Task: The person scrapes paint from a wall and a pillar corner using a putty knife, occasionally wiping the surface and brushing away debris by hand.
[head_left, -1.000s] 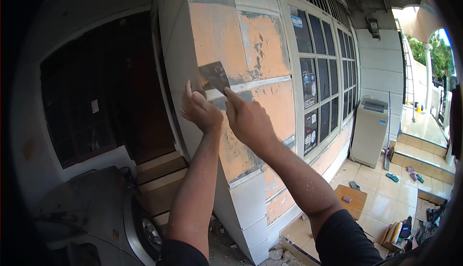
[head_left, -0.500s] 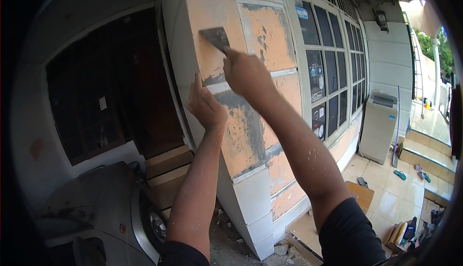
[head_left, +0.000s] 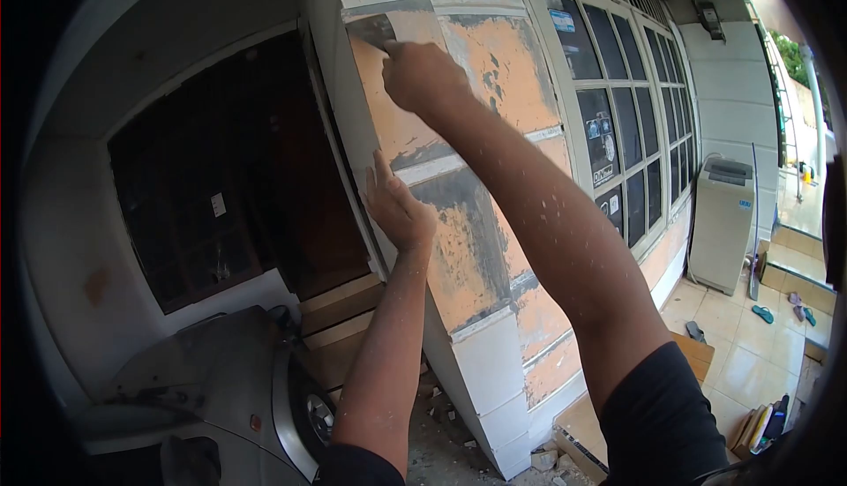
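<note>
My right hand (head_left: 425, 78) is wrapped round the handle of a wide-bladed scraper (head_left: 374, 31). Its blade lies at the upper part of an orange panel (head_left: 393, 124) on the pillar, just below a grey band. My left hand (head_left: 399, 208) rests against the pillar's left edge lower down, fingers stretched upward and holding nothing. Grey patches and bare orange show on the lower panel (head_left: 459, 248), where the surface is flaked.
Right of the pillar is a white-framed window (head_left: 609, 115). A washing machine (head_left: 722, 221) stands on the tiled floor beyond. A vehicle (head_left: 212, 389) is at lower left, near steps (head_left: 340, 314). Rubble (head_left: 544, 460) lies at the pillar's foot.
My right hand and the scraper have moved up the orange panel towards its top edge. The camera view has shifted, and my left hand remains at the pillar's edge.
</note>
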`<state>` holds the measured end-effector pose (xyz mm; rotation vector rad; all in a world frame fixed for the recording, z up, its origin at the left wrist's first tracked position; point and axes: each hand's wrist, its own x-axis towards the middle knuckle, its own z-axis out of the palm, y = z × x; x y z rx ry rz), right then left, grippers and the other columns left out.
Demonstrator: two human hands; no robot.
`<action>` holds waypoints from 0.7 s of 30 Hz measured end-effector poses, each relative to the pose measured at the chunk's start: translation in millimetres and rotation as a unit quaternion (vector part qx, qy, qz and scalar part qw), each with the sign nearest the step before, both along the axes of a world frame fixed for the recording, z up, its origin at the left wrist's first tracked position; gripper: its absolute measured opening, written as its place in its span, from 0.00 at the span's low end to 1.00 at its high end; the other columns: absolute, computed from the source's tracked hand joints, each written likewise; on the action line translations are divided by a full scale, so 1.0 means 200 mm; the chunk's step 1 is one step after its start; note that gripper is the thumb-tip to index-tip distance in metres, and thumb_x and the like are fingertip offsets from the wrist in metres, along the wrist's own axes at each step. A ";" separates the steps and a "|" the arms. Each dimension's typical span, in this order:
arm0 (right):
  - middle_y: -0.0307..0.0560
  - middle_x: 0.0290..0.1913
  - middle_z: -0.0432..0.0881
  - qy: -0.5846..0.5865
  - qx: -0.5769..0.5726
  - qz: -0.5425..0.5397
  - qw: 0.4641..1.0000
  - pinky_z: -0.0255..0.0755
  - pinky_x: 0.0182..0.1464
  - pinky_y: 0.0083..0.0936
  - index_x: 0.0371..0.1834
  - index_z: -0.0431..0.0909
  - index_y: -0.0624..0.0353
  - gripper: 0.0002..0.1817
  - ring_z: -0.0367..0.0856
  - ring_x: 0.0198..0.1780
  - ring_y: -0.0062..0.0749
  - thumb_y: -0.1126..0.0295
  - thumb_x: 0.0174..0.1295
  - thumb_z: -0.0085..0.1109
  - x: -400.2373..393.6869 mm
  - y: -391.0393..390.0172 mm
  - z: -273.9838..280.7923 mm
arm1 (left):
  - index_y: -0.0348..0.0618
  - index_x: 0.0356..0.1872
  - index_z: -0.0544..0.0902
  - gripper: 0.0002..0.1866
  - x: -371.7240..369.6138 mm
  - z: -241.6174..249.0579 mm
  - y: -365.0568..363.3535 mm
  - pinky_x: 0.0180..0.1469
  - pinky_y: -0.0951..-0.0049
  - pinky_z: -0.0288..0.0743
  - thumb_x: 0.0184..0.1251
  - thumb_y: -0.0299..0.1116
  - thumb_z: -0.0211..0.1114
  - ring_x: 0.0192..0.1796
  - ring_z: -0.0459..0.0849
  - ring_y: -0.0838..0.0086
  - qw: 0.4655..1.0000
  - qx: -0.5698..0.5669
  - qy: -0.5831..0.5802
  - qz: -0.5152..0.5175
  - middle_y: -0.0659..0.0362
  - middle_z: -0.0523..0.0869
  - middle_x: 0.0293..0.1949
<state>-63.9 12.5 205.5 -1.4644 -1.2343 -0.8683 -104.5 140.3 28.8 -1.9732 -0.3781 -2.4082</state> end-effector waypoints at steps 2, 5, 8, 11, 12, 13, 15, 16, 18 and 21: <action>0.64 0.45 0.91 -0.005 -0.007 -0.005 1.000 0.83 0.56 0.53 0.68 0.83 0.47 0.21 0.89 0.52 0.64 0.57 0.77 0.52 0.04 0.00 0.08 | 0.31 0.78 0.71 0.42 0.00 0.01 0.01 0.81 0.34 0.52 0.88 0.59 0.25 0.78 0.69 0.35 1.000 0.007 0.004 0.002 0.40 0.78 0.73; 0.63 0.50 0.90 -0.040 0.000 0.052 0.998 0.84 0.56 0.53 0.73 0.78 0.49 0.23 0.90 0.52 0.61 0.57 0.78 0.52 0.09 -0.03 -0.03 | 0.32 0.78 0.70 0.42 -0.02 -0.02 0.03 0.81 0.34 0.51 0.88 0.59 0.26 0.79 0.67 0.35 0.997 0.029 0.022 0.066 0.39 0.77 0.74; 0.63 0.44 0.89 -0.057 -0.014 0.031 0.998 0.83 0.51 0.57 0.77 0.73 0.47 0.26 0.89 0.43 0.64 0.58 0.78 0.52 0.09 -0.11 -0.37 | 0.33 0.78 0.70 0.40 -0.10 0.02 0.00 0.80 0.36 0.55 0.89 0.58 0.29 0.78 0.70 0.39 0.986 0.098 0.031 0.133 0.40 0.75 0.76; 0.64 0.48 0.85 -0.077 -0.024 0.051 0.995 0.84 0.47 0.55 0.88 0.52 0.49 0.37 0.89 0.43 0.64 0.62 0.78 0.51 0.12 -0.13 -0.58 | 0.33 0.76 0.73 0.36 -0.20 0.12 -0.08 0.78 0.45 0.60 0.90 0.55 0.38 0.76 0.75 0.48 0.989 0.121 0.068 0.046 0.42 0.76 0.75; 0.64 0.48 0.85 -0.078 -0.026 0.048 0.995 0.84 0.47 0.55 0.88 0.52 0.49 0.37 0.89 0.43 0.64 0.62 0.78 0.51 0.15 -0.11 -0.60 | 0.32 0.75 0.75 0.33 -0.21 0.17 -0.13 0.78 0.52 0.63 0.90 0.53 0.43 0.75 0.76 0.52 0.988 0.096 0.111 -0.045 0.44 0.78 0.73; 0.65 0.48 0.85 -0.112 0.016 0.089 0.990 0.84 0.47 0.54 0.89 0.45 0.51 0.41 0.88 0.43 0.64 0.64 0.78 0.52 0.17 -0.09 -0.63 | 0.32 0.75 0.75 0.33 -0.23 0.23 -0.22 0.78 0.52 0.63 0.90 0.53 0.43 0.75 0.76 0.52 0.988 0.094 0.112 -0.046 0.44 0.78 0.73; 0.66 0.49 0.85 -0.142 0.056 0.134 0.979 0.83 0.47 0.53 0.90 0.38 0.53 0.45 0.88 0.44 0.65 0.66 0.77 0.54 0.17 -0.08 -0.64 | 0.34 0.72 0.78 0.29 -0.25 0.32 -0.41 0.76 0.63 0.66 0.89 0.50 0.52 0.73 0.78 0.63 0.908 -0.235 0.195 -0.288 0.49 0.82 0.69; 0.66 0.51 0.85 -0.115 0.055 0.172 0.977 0.83 0.47 0.53 0.90 0.34 0.54 0.48 0.88 0.44 0.65 0.67 0.77 0.55 0.16 -0.09 -0.62 | 0.34 0.72 0.78 0.29 -0.21 0.32 -0.42 0.76 0.63 0.66 0.89 0.50 0.52 0.73 0.78 0.63 0.908 -0.239 0.196 -0.283 0.49 0.82 0.69; 0.66 0.53 0.85 -0.085 0.057 0.217 0.971 0.83 0.48 0.53 0.90 0.29 0.55 0.51 0.88 0.45 0.66 0.69 0.76 0.57 0.16 -0.09 -0.58 | 0.39 0.66 0.84 0.27 -0.14 0.31 -0.46 0.70 0.67 0.73 0.88 0.52 0.55 0.67 0.82 0.71 0.891 -0.174 0.111 -0.404 0.54 0.87 0.62; 0.63 0.58 0.85 -0.151 0.065 0.226 0.960 0.82 0.50 0.53 0.89 0.26 0.57 0.54 0.87 0.48 0.66 0.70 0.74 0.59 0.20 -0.08 -0.53 | 0.39 0.72 0.79 0.25 -0.16 0.34 -0.54 0.70 0.69 0.72 0.89 0.48 0.56 0.66 0.82 0.71 0.882 -0.183 0.113 -0.419 0.55 0.86 0.63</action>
